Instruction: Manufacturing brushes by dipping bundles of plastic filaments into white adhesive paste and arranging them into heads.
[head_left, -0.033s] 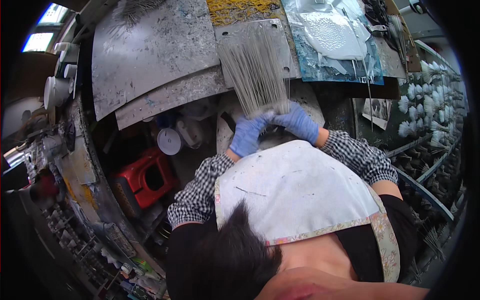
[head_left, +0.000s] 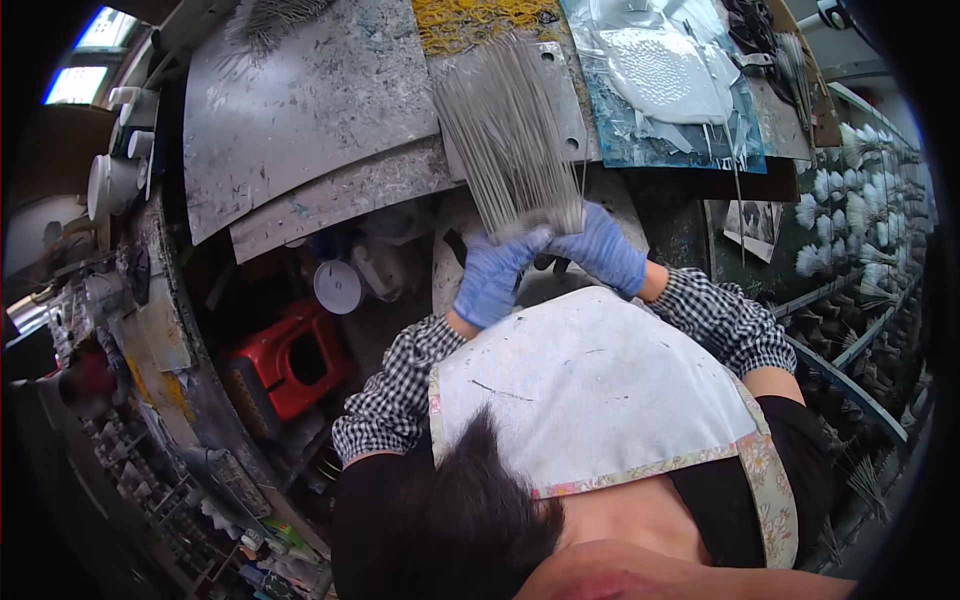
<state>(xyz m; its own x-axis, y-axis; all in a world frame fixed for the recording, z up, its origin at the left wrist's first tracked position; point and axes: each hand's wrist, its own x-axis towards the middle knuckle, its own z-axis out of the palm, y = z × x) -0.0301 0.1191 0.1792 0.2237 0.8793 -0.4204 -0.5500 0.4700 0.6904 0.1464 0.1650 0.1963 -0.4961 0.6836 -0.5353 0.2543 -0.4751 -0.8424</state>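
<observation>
A bundle of thin, grey, wire-like rods (head_left: pixel 510 130) fans out away from me over a small metal plate with holes (head_left: pixel 568 115). My left hand (head_left: pixel 492 272), in a blue glove, is closed round the near left end of the bundle. At its near right end, my right hand (head_left: pixel 605 250), gloved alike, grips the rods too. The two hands almost meet, with thumbs toward each other. The rod ends within the fingers are hidden. One rod stands slightly apart at the right side.
Left of the bundle lies a large stained metal sheet (head_left: pixel 310 100). To the right, white paste (head_left: pixel 665 75) covers part of a blue sheet (head_left: pixel 605 140). Yellow netting (head_left: pixel 480 22) lies behind. A red plastic stool-like object (head_left: pixel 300 365) stands below left. Racks of white-tipped bundles (head_left: pixel 865 215) line the right.
The far end of the rods has shifted slightly left and away, uncovering more of the plate's right side. My hands have moved a little toward me, still gripping.
</observation>
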